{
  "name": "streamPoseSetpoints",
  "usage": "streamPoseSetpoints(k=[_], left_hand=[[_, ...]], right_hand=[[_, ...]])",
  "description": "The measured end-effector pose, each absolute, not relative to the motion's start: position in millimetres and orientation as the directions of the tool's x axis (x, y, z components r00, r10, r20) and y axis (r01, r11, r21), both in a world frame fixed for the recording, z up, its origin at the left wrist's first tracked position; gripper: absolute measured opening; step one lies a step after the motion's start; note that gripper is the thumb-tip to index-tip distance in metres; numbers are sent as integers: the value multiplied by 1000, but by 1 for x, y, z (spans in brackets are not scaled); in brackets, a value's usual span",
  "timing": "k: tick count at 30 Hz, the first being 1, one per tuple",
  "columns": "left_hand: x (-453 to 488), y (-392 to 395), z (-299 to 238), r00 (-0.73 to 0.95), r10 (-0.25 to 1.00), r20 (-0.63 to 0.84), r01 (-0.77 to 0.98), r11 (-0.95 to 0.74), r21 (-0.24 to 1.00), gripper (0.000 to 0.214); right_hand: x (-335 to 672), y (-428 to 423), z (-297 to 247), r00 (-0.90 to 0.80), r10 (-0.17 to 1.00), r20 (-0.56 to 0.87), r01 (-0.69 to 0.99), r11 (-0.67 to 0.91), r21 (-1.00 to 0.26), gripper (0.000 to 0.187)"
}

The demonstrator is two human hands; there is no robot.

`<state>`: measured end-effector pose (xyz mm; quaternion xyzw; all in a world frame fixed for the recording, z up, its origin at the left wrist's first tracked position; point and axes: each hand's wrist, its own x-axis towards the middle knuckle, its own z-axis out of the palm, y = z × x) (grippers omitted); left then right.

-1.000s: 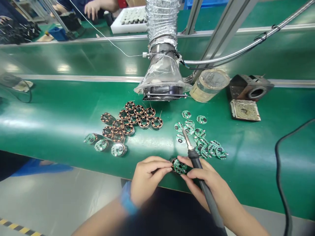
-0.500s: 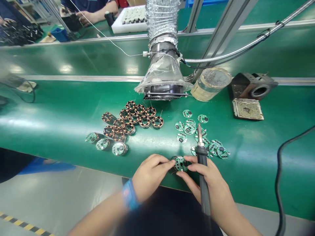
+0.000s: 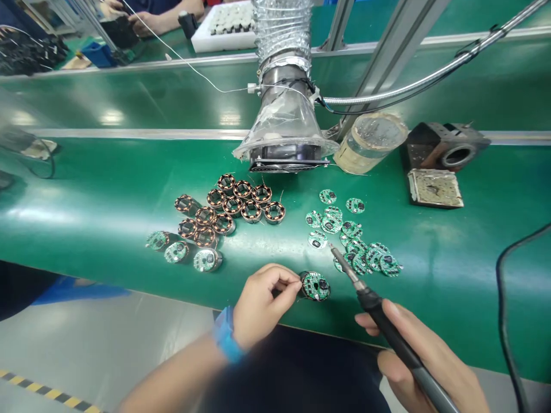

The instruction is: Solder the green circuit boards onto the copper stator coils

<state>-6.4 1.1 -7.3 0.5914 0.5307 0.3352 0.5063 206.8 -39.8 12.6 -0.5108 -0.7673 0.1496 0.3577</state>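
Note:
My left hand (image 3: 260, 304) pinches the left edge of a small round coil with a green circuit board (image 3: 315, 285) on top, which rests on the green bench (image 3: 107, 206) near its front edge. My right hand (image 3: 426, 358) grips a soldering iron (image 3: 379, 312) like a pen. Its tip points up-left, apart from the held coil, over a scatter of loose round green boards (image 3: 350, 232). Left of centre lies a cluster of bare copper-wound coils (image 3: 235, 203). Three coils fitted with boards (image 3: 185, 251) lie in a row in front of them.
A fume duct with a clear hood (image 3: 286, 132) stands behind the parts. To its right are a round jar (image 3: 370, 143), a metal iron stand (image 3: 445, 149) and a dirty sponge tray (image 3: 434, 188). A black cable (image 3: 505, 321) runs at the right. Another person's hands (image 3: 146, 20) work across the far conveyor.
My right hand has let go of the coil and drawn back to the right with the iron, whose tip now leans up-left. My left hand still pinches the coil.

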Motion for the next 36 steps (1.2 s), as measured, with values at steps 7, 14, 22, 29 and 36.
streamPoseSetpoints(k=[7,14,22,29,36], left_hand=[[-1,-4,-8,184,977,-109,316,47,948,8],[-3,-3,-9,189,978,-85,319,21,947,8],[-4,-3,-10,205,976,-79,320,9,947,10],[-4,-3,-10,215,970,-111,310,40,950,9],[-6,0,-9,243,965,-101,342,12,940,10]], right_hand=[[219,-47,10,-337,849,407,615,526,-588,26],[212,-44,20,-364,857,364,603,515,-609,17],[213,-43,20,-410,839,358,591,543,-596,19],[221,-48,11,-228,869,439,590,482,-648,22],[191,-14,-6,-395,819,417,537,574,-618,25]])
